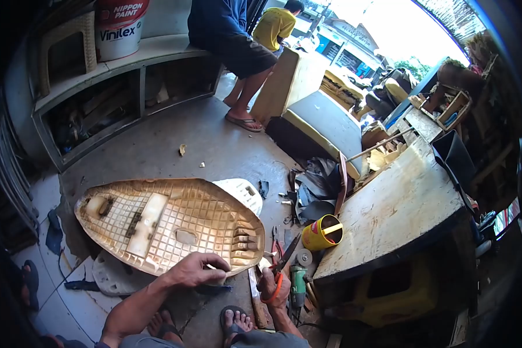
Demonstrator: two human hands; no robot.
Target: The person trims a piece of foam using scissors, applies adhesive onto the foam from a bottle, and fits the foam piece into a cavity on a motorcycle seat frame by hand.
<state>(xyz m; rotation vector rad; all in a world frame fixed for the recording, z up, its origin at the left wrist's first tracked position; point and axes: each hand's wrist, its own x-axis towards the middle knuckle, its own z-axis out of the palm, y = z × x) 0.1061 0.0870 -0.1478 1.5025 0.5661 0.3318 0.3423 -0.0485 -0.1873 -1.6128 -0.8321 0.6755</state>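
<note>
A motorcycle seat base [200,200], a worn tan plastic shell with a ribbed grid, lies with its hollow side up in front of me. At its near rim is my left hand [198,270], fingers curled together against the edge; the fingertips are partly hidden. My right hand [274,288] is wrapped round scissors [279,281] with orange handles, to the right of the shell. The dark blades point up and away from me. White plastic pieces [240,192] show from beneath the shell.
A yellow can [322,232] and a green angle grinder [298,278] stand near pliers [276,239] on the right. Beyond are black scraps [319,185], a worn board [394,203] and a grey cushion [323,119]. Other people sit at the back; a paint bucket [119,35] rests on a ledge.
</note>
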